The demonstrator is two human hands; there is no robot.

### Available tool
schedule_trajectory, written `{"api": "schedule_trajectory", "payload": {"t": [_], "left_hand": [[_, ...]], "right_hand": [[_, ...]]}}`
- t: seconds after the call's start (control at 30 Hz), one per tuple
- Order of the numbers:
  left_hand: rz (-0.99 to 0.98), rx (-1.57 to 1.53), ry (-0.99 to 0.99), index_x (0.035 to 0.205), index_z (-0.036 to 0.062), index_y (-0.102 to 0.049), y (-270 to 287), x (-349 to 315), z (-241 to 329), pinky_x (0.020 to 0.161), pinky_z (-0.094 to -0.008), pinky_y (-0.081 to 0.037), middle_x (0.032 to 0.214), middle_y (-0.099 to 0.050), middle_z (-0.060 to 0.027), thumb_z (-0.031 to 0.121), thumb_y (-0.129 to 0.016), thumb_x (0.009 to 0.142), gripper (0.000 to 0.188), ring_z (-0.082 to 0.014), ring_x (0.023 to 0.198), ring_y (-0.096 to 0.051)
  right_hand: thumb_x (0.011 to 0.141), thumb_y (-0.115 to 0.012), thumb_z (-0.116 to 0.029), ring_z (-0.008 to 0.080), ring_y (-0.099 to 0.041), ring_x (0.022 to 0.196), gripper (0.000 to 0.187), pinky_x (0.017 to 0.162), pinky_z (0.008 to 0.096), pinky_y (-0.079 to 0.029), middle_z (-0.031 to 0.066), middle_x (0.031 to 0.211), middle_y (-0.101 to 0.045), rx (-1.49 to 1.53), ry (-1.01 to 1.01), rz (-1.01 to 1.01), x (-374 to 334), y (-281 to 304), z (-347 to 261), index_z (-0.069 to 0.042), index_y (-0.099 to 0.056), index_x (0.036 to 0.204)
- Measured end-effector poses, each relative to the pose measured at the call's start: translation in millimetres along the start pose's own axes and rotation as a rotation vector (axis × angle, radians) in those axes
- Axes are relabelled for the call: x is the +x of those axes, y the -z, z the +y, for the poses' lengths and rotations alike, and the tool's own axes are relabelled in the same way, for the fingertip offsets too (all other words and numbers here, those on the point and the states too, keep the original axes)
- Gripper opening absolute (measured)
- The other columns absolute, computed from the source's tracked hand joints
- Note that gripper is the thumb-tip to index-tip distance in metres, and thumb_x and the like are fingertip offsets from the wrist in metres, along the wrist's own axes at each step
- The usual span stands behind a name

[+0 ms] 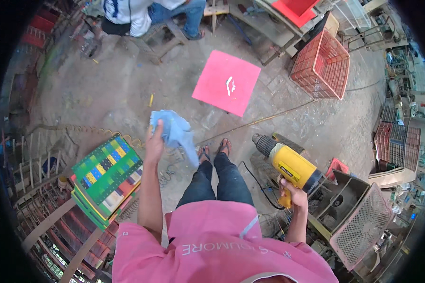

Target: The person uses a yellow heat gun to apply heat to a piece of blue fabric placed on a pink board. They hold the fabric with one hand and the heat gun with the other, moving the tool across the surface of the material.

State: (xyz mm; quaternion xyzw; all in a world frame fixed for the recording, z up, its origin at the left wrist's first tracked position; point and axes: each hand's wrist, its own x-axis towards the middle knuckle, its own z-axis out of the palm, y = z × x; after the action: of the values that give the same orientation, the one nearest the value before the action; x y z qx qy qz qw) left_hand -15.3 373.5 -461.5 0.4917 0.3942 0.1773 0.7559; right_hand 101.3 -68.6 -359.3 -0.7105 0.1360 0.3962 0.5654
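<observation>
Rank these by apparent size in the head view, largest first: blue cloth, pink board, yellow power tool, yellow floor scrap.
Pink board and yellow power tool: too alike to rank.
Blue cloth.
Yellow floor scrap.

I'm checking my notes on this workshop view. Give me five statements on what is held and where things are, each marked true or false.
1. The left hand holds a blue cloth. True.
2. The right hand grips a yellow power tool by its handle. True.
3. The stack of coloured panels is on the person's right. False: it is on the left, beside the left forearm.
4. The red lattice crate stands left of the pink square panel. False: it stands to the right of it.
5. Another person sits beyond the pink square panel, toward the upper left. True.
</observation>
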Motion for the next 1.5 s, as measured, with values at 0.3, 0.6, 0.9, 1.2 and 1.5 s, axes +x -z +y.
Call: {"api": "schedule_trajectory", "payload": {"t": [0.3, 0.6, 0.9, 1.2, 1.5], "left_hand": [[-0.539, 0.732, -0.403, 0.110, -0.0001, -0.060, -59.8, -47.6, 210.5, 0.083, -0.0303, -0.046, 0.102, -0.063, -0.0043, 0.014, -0.064, 0.091, 0.024, -0.0127, 0.093, -0.057], [-0.773, 1.335, -1.113, 0.117, 0.0009, -0.059, -119.2, -119.0, 358.6, 0.090, -0.0388, -0.043, 0.106, -0.056, -0.0157, -0.001, -0.063, 0.081, 0.036, -0.0316, 0.102, -0.054], [-0.724, 1.344, -1.257, 0.123, 0.0052, -0.062, -186.6, -185.0, 377.1, 0.080, -0.0380, -0.047, 0.089, -0.063, -0.0184, 0.010, -0.067, 0.082, 0.041, -0.0353, 0.085, -0.059], [-0.747, 1.255, -1.153, 0.100, -0.0025, -0.061, -186.5, -213.1, 364.1, 0.077, -0.0327, -0.046, 0.087, -0.062, -0.0134, 0.009, -0.066, 0.085, 0.020, -0.0265, 0.078, -0.056], [-0.287, 1.504, -1.479, 0.100, 0.0115, -0.071, -183.4, -148.9, 329.0, 0.065, -0.0460, -0.050, 0.079, -0.066, -0.0195, 0.024, -0.065, 0.088, 0.019, -0.0399, 0.075, -0.063]], "right_hand": [[0.087, -0.067, -0.010, 0.0137, -0.053, 0.058, 0.018, 0.054, 0.0279, -0.043, 0.0041, 0.068, -0.055, 0.229, 0.351, -0.309, -77.7, -30.4, -42.1, -0.001, -0.058, 0.100], [0.089, -0.066, -0.009, 0.0125, -0.052, 0.058, 0.023, 0.054, 0.0267, -0.042, 0.0026, 0.068, -0.053, 0.240, 0.727, -0.494, -113.0, -52.6, -76.4, -0.002, -0.055, 0.108], [0.084, -0.071, -0.010, 0.0182, -0.062, 0.079, 0.029, 0.069, 0.0308, -0.049, 0.0069, 0.091, -0.065, -0.286, 1.011, -0.255, -116.1, -57.4, -60.0, -0.004, -0.063, 0.112], [0.088, -0.071, -0.014, 0.0133, -0.051, 0.053, 0.011, 0.050, 0.0286, -0.040, -0.0007, 0.064, -0.055, 0.026, 0.856, -0.387, -132.6, -51.8, -66.5, -0.007, -0.063, 0.090], [0.091, -0.066, -0.012, 0.0112, -0.051, 0.055, 0.012, 0.051, 0.0260, -0.041, 0.0007, 0.064, -0.052, 0.170, 0.765, -0.308, -120.3, -10.0, -54.3, -0.004, -0.057, 0.089]]}}
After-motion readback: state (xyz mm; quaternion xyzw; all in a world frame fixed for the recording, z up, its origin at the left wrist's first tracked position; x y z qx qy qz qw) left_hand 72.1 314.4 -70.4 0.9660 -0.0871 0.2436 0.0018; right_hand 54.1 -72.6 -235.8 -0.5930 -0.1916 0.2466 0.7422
